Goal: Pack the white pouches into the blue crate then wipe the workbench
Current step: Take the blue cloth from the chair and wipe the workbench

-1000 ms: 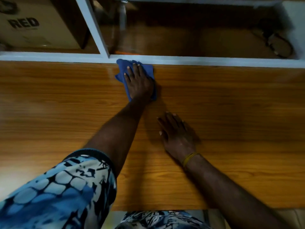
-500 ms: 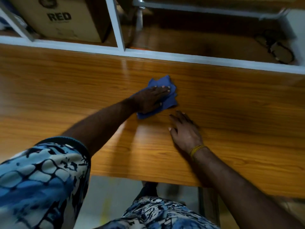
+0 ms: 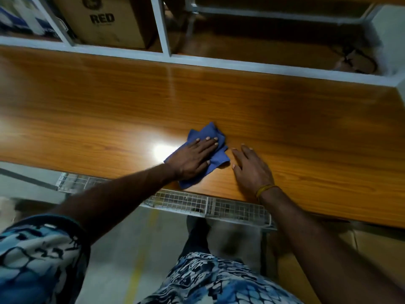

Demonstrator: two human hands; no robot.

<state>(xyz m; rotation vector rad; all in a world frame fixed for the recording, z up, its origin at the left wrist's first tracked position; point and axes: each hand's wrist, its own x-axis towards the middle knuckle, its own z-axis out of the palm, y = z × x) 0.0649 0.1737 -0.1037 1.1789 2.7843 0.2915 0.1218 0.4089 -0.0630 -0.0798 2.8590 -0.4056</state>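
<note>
A crumpled blue cloth (image 3: 215, 133) lies on the wooden workbench (image 3: 109, 110) near its front edge. My left hand (image 3: 192, 157) presses flat on the cloth with straight fingers. My right hand (image 3: 252, 170) rests flat on the bare wood just right of the cloth, a yellow band at its wrist. No white pouches or blue crate are in view.
A white frame (image 3: 162, 29) runs along the bench's far edge, with a cardboard box marked RED (image 3: 103, 20) behind it on the left. A wire mesh shelf (image 3: 206, 204) sits under the front edge. A sandal (image 3: 355, 61) lies at the back right.
My left hand has dragged the cloth from the far edge of the bench toward the front edge. My right hand stayed flat on the wood beside it.
</note>
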